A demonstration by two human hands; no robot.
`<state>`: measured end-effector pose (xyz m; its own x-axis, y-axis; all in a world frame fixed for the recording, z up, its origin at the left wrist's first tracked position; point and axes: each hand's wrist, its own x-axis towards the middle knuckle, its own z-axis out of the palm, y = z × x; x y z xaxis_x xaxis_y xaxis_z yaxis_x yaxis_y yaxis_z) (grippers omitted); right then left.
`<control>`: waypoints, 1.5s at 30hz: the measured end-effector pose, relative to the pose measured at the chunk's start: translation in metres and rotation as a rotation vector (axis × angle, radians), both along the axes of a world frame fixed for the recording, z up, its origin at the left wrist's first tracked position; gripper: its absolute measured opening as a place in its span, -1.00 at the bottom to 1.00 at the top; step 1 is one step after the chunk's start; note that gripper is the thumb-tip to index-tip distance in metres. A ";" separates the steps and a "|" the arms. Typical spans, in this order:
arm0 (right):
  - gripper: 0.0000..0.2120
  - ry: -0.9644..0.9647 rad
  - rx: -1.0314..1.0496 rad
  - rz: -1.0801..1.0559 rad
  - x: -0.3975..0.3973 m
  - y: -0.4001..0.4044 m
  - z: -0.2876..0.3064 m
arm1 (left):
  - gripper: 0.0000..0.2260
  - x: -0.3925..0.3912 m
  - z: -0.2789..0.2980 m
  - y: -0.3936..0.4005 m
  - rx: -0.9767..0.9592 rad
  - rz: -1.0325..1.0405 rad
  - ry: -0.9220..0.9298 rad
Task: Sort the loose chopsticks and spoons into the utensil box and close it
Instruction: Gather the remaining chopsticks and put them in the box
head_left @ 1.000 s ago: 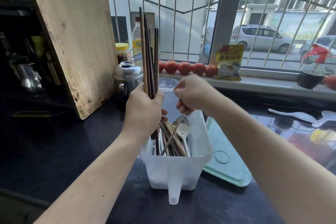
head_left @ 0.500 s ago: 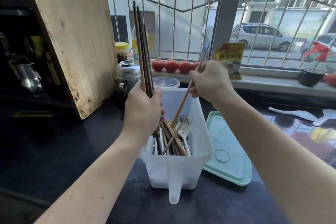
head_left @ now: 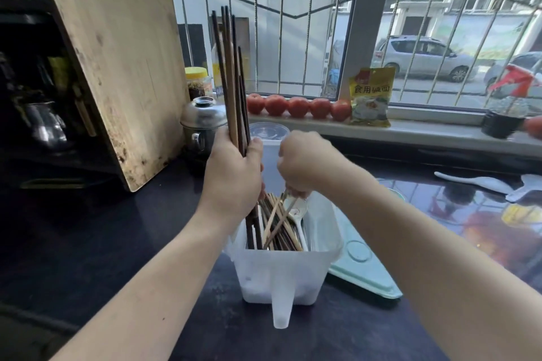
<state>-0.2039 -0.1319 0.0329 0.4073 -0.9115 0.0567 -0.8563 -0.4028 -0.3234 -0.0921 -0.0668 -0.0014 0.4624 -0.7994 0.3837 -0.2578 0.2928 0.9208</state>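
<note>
The translucent white utensil box stands open on the dark counter, with several chopsticks and a white spoon lying inside. My left hand grips an upright bundle of dark and brown chopsticks; their lower ends reach into the box's left side. Over the middle of the box, my right hand has its fingers curled and pinches the top of a pale chopstick that slants down into the box. The pale green lid lies flat just right of the box.
Two white spoons lie on the counter at the far right. A wooden cutting board leans at the left, with a steel pot beside it. Tomatoes, a yellow packet and a dark bottle sit on the window sill.
Half a second ago my right hand was raised with a pale chopstick; now it is back down at the box. The left hand's bundle stays upright and has shifted slightly.
</note>
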 end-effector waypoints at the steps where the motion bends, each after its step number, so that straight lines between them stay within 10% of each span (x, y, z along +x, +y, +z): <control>1: -0.75 -0.096 -0.011 0.014 -0.004 -0.003 0.007 | -0.87 0.001 0.000 -0.001 -0.003 -0.008 -0.023; 6: -0.77 -0.176 0.605 0.225 -0.017 0.018 0.009 | -0.86 0.001 0.003 0.001 -0.098 -0.043 0.105; 10: -0.73 -0.375 0.653 0.238 -0.019 0.021 0.003 | -0.89 0.016 0.040 -0.001 -0.263 -0.008 0.349; 17: -0.46 -1.570 0.772 -0.301 -0.005 0.024 0.011 | -0.78 0.027 0.085 -0.005 -0.321 0.081 0.832; 20: -0.48 -1.740 0.857 -0.321 0.017 0.037 0.015 | -0.82 -0.017 0.066 0.000 -0.157 -0.016 0.815; 30: -0.69 -1.179 0.495 0.148 -0.018 0.026 0.047 | -0.90 0.027 0.069 0.036 0.443 -0.694 0.123; 39: -0.74 -1.091 0.337 -0.194 -0.004 0.016 0.028 | -0.86 0.043 0.052 0.041 0.548 -0.480 0.096; 43: -0.85 -0.523 0.269 -0.241 -0.005 0.018 0.007 | -0.89 0.059 0.039 0.036 0.478 -0.136 -0.041; 45: -0.51 -0.210 0.296 -0.209 0.005 0.024 -0.006 | -0.87 0.059 0.038 0.033 0.465 -0.156 -0.022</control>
